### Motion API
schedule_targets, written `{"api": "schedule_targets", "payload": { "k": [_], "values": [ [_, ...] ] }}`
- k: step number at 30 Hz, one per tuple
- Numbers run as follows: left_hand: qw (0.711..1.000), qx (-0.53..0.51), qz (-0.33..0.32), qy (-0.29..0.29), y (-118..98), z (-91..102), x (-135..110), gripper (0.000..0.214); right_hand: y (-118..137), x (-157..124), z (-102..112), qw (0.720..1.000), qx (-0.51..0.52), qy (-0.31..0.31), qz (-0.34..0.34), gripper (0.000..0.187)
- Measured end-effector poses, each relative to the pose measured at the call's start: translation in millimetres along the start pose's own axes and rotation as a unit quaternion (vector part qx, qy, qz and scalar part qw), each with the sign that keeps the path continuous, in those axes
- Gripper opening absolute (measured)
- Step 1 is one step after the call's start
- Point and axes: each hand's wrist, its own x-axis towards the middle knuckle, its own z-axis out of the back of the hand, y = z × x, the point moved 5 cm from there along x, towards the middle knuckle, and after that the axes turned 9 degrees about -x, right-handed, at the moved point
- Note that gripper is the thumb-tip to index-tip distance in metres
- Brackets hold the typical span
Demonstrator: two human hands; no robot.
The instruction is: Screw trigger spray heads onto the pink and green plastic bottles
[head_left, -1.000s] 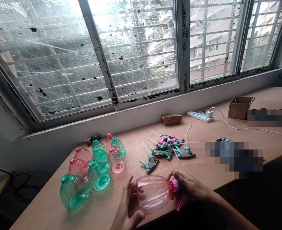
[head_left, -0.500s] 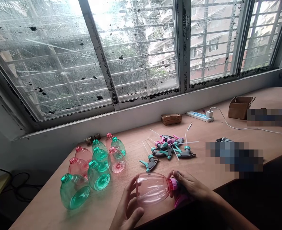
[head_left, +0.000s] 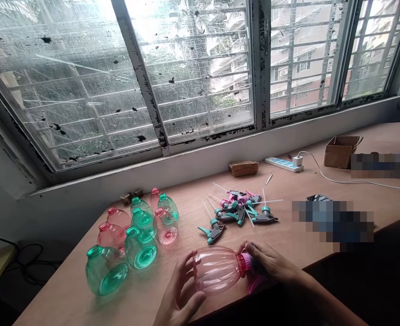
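A clear pink spray bottle (head_left: 216,270) lies sideways between my hands, above the table's front edge. My left hand (head_left: 184,290) is curved round its base, fingers behind and thumb in front. At the neck, my right hand (head_left: 264,259) is closed round the pink-collared trigger spray head (head_left: 245,262), whose pink lever pokes out below. The fingers partly hide the head. Beyond the bottle lies a pile of loose trigger sprayers (head_left: 238,210), grey with teal or pink parts and thin white tubes. One teal sprayer (head_left: 214,232) lies nearest to the bottle.
Open-necked green bottles (head_left: 106,271) and pink bottles (head_left: 166,226) stand grouped at left. A brown packet (head_left: 243,168), a power strip (head_left: 284,164) with a white cable and an open cardboard box (head_left: 340,152) lie along the back. A phone-like object (head_left: 322,213), partly blurred, is at right.
The pink bottle has tipped very slightly, its base a little lower. Both hands keep their places on it, and the other things stay put.
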Motion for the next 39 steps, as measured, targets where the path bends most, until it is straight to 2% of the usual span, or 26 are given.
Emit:
{"api": "schedule_targets", "payload": {
  "k": [6, 11, 15, 18, 20, 23, 25, 27, 29, 32, 35, 39],
  "values": [
    [1.000, 0.001, 0.010, -0.027, 2, -0.5, 1, 0.061, -2, -2, 1, 1.000, 0.020, 0.007, -0.002, 0.049],
    [0.997, -0.071, 0.033, -0.013, 7, -4.3, -4, 0.091, 4, -8, 0, 0.998, 0.032, 0.048, -0.015, 0.040],
    [0.997, -0.048, 0.063, -0.025, 5, -10.4, -5, 0.088, 6, -8, 3, 0.999, -0.032, 0.017, -0.026, 0.040],
    [0.998, -0.032, 0.029, -0.041, 3, -13.4, 6, 0.103, 13, -12, 3, 0.986, -0.153, -0.041, 0.049, 0.042],
    [0.997, -0.040, -0.025, -0.065, 1, -15.0, 16, 0.109, 25, -19, 0, 0.951, -0.265, -0.071, 0.144, 0.048],
    [0.992, -0.051, -0.070, -0.091, 0, -25.2, 26, 0.094, 44, -36, -7, 0.882, -0.366, -0.090, 0.282, 0.048],
    [0.989, -0.030, -0.095, -0.109, -5, -36.9, 26, 0.077, 50, -44, -5, 0.872, -0.358, -0.107, 0.318, 0.042],
    [0.980, 0.010, -0.150, -0.134, -15, -48.6, 23, 0.065, 49, -46, 2, 0.896, -0.310, -0.138, 0.288, 0.034],
    [0.964, 0.045, -0.218, -0.147, -27, -58.4, 19, 0.058, 43, -43, 9, 0.929, -0.242, -0.171, 0.223, 0.031],
    [0.945, 0.083, -0.292, -0.123, -41, -65.0, 15, 0.055, 30, -35, 11, 0.970, -0.119, -0.172, 0.127, 0.036],
    [0.927, 0.137, -0.334, -0.102, -51, -60.9, 12, 0.059, 23, -23, 0, 0.994, 0.019, -0.103, 0.043, 0.039],
    [0.906, 0.168, -0.368, -0.124, -65, -51.1, 1, 0.060, 19, -5, -31, 0.985, 0.167, 0.014, -0.037, 0.043]
  ]
}}
